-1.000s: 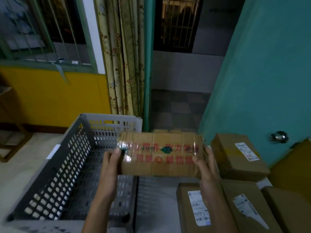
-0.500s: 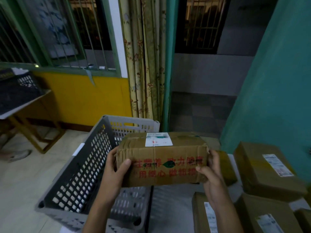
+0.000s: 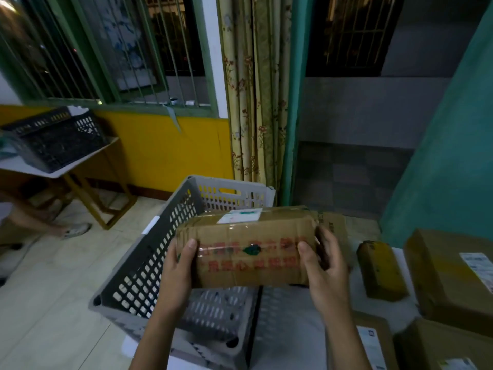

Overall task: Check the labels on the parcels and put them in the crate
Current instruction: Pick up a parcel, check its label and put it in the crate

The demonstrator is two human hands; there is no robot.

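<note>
I hold a brown cardboard parcel (image 3: 250, 252) with red print and a green mark on its near side, just above the right part of the grey perforated crate (image 3: 149, 263). A white label (image 3: 240, 216) shows on the parcel's top face. My left hand (image 3: 178, 273) grips the parcel's left end with the thumb on the front. My right hand (image 3: 324, 271) grips its right end, thumb on the front too. Nothing else shows inside the crate.
Several more cardboard parcels lie on the white table at the right: a small yellow-taped one (image 3: 380, 268), a big labelled one (image 3: 450, 279), and others at the bottom right (image 3: 373, 343). A dark crate (image 3: 53, 140) stands on a side table at the left. A person's leg (image 3: 40, 222) shows at the far left.
The parcel has tipped toward me, bringing its top label into sight, and it has shifted left over the crate. My view swung left, revealing the side table and dark crate.
</note>
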